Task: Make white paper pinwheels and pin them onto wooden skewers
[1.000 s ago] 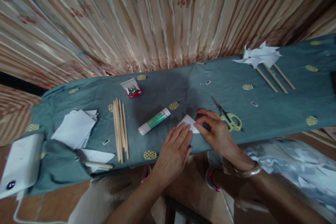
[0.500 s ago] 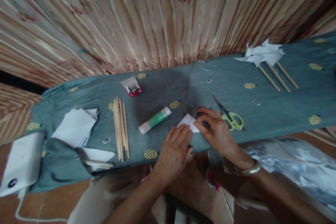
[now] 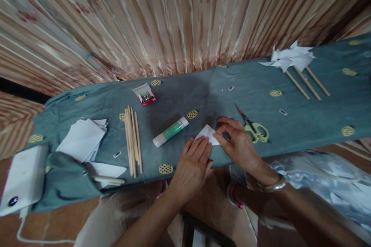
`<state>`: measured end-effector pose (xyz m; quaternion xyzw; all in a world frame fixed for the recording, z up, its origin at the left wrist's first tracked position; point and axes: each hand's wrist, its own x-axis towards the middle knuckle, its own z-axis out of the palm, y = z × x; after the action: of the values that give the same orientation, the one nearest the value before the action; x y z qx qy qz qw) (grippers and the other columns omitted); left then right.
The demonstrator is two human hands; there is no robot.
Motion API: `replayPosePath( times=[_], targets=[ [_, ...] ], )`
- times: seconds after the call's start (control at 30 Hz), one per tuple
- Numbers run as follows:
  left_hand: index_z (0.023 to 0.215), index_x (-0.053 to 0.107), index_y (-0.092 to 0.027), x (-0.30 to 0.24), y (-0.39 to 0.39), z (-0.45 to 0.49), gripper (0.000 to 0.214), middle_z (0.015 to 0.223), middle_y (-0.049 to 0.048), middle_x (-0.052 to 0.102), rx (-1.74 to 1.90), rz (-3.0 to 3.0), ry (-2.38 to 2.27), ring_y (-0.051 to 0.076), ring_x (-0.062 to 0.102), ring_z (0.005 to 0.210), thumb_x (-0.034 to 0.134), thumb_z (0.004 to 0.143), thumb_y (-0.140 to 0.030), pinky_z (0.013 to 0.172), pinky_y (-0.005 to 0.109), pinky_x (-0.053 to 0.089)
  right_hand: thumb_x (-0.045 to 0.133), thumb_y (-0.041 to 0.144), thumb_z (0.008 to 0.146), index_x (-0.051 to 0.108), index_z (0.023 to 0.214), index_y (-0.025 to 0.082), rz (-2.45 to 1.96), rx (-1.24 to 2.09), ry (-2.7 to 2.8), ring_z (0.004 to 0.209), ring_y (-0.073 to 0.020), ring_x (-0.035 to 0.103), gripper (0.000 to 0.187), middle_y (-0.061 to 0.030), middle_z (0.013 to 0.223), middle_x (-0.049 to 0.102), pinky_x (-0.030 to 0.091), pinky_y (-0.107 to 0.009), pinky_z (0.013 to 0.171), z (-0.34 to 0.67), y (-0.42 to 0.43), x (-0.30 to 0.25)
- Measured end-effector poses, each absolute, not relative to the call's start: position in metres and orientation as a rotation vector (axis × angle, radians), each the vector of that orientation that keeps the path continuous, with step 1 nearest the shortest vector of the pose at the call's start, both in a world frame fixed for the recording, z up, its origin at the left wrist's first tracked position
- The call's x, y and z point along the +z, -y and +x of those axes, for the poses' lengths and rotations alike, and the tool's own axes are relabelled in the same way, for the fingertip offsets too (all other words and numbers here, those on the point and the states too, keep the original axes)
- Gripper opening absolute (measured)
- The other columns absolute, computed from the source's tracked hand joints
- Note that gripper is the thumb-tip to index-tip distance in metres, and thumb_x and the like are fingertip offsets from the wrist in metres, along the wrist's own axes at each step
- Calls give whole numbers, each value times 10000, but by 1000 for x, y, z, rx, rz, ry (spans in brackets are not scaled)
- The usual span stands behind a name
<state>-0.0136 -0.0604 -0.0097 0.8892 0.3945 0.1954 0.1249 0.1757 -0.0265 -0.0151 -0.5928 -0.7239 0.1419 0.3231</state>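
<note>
A small folded piece of white paper (image 3: 206,131) lies on the green cloth near the table's front edge. My left hand (image 3: 193,164) rests flat on its left side, fingers stretched out over it. With thumb and forefinger together, my right hand (image 3: 237,141) pinches the paper's right corner. Just left of the paper is a glue stick (image 3: 171,131) with a green label, lying on its side. Scissors (image 3: 252,127) with light green handles lie beyond my right hand, blades pointing away. Part of the paper is hidden under my left fingers.
Wooden sticks (image 3: 133,142) lie left of the glue stick, below a small red box (image 3: 147,96) of metal pieces. A stack of white paper (image 3: 82,139) and a white power bank (image 3: 24,179) are at far left. Paper pinwheels (image 3: 291,60) on sticks lie at back right.
Almost nothing differs. The whole view has shifted very slightly, and both hands keep their places on the paper.
</note>
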Motion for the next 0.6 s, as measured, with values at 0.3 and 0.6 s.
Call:
replayPosePath(
  times=[0.3,0.6],
  targets=[
    [1335,501,-107,-8,62,-15,409,1408,158,559,513,2598,-1171,282,488,1341,514,950,-244,1158,555,313,577,374,910,629,913,217,-1547,354,1918,1126,-303,593,165,-132,1195,653,470,-493,973,176,32,-15],
    [1370,465,-110,-8,61,-14,431,1415,142,555,503,2612,-1166,275,485,1341,489,966,-259,1173,542,282,554,397,928,589,1178,157,-1499,260,1982,1201,-329,546,348,-190,1308,589,457,-525,1011,175,46,-19]
  ],
)
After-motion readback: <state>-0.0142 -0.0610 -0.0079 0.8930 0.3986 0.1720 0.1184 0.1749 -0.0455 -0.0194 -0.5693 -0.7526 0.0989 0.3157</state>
